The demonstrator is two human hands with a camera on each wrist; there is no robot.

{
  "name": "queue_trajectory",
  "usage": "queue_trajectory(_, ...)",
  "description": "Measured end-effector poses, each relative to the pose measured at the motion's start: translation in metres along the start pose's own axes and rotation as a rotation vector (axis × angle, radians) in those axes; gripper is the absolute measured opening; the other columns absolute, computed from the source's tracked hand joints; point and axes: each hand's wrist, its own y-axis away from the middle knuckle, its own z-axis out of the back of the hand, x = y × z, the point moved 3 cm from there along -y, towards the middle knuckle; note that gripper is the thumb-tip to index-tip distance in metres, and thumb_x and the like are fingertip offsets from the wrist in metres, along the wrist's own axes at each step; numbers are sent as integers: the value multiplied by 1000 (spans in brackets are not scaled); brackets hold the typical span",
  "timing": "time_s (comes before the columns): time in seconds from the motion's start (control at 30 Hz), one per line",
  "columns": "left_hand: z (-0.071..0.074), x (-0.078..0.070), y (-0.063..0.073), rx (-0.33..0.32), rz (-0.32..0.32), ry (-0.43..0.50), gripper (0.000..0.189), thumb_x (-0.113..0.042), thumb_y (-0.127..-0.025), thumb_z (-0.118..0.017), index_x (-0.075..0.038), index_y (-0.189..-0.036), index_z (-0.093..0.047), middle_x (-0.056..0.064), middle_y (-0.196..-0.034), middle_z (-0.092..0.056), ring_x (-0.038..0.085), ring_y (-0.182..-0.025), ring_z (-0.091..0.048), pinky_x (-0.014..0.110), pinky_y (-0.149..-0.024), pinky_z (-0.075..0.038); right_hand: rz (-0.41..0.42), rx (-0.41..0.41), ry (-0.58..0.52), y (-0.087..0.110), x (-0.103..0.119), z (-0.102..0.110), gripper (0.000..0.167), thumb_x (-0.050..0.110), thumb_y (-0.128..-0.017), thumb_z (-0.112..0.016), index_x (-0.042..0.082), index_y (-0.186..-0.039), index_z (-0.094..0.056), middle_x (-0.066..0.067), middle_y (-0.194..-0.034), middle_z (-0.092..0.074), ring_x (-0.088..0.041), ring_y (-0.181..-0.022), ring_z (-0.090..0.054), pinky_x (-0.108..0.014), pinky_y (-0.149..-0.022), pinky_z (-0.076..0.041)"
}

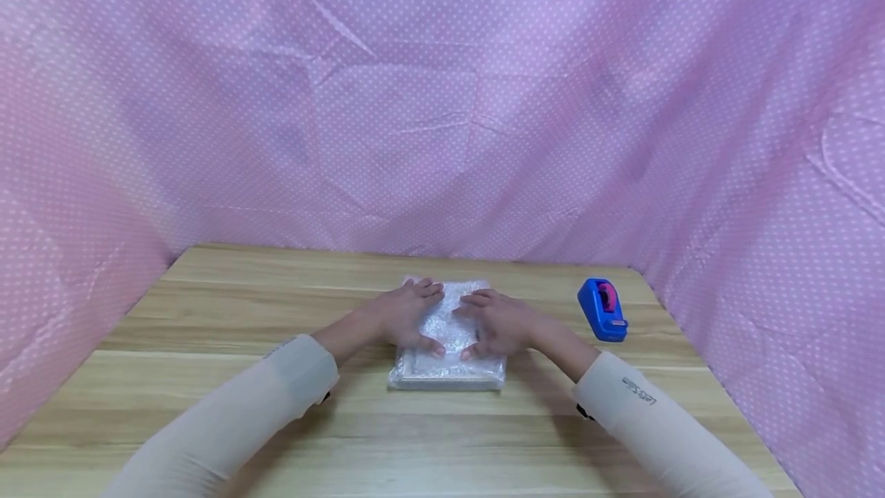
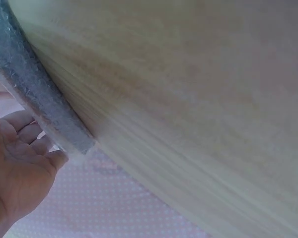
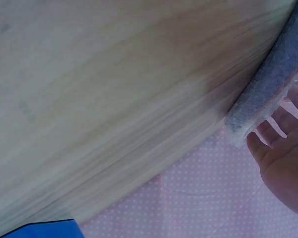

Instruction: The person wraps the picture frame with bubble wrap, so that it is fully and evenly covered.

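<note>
A flat rectangular package in clear bubble wrap (image 1: 449, 333) lies on the wooden table, its near edge facing me. My left hand (image 1: 408, 315) rests on the left part of its top, fingers spread and thumb toward the middle. On the right part lies my right hand (image 1: 503, 321), likewise spread, the two thumbs pointing at each other across a narrow gap. From the left wrist, the wrapped side of the package (image 2: 44, 94) shows with the left hand (image 2: 25, 171) along its upper edge. The right wrist view has the right hand (image 3: 288, 158) against the opposite edge.
A blue tape dispenser (image 1: 601, 310) with a pink core stands to the right of the package; a corner of something blue (image 3: 44, 230) shows in the right wrist view. Pink dotted cloth (image 1: 442, 137) hangs behind and on both sides of the wooden table (image 1: 276, 306).
</note>
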Motion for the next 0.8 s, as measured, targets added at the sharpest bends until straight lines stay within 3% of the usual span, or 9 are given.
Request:
queue_trajectory(0.5,2,-2,-2,21,16,20,113,-81,-82,-60,0,-157,-35,17,-165,-29,36,-154,-23,54,-124,-19,72,-48,-28,11,0,6,75,62,-98,-56,12,-154,-47,-18,-161,-37,-43,-151,-26,-57,-124,-21)
queue_trajectory(0.63,2,-2,-3,22,20,7,114,-81,-82,-60,0,-157,-35,17,-165,-29,36,-153,-24,54,-124,-19,72,-131,-37,21,-1,13,68,57,-100,-56,10,-150,-52,-19,-159,-41,-44,-149,-31,-60,-121,-27)
queue_trajectory(0.8,4,-2,-3,5,-1,2,111,-79,-83,-61,3,-155,-37,20,-163,-32,39,-152,-26,57,-123,-21,14,-293,-48,48,-16,27,56,45,-100,-63,9,-143,-59,-18,-150,-52,-39,-139,-47,-60,-112,-41)
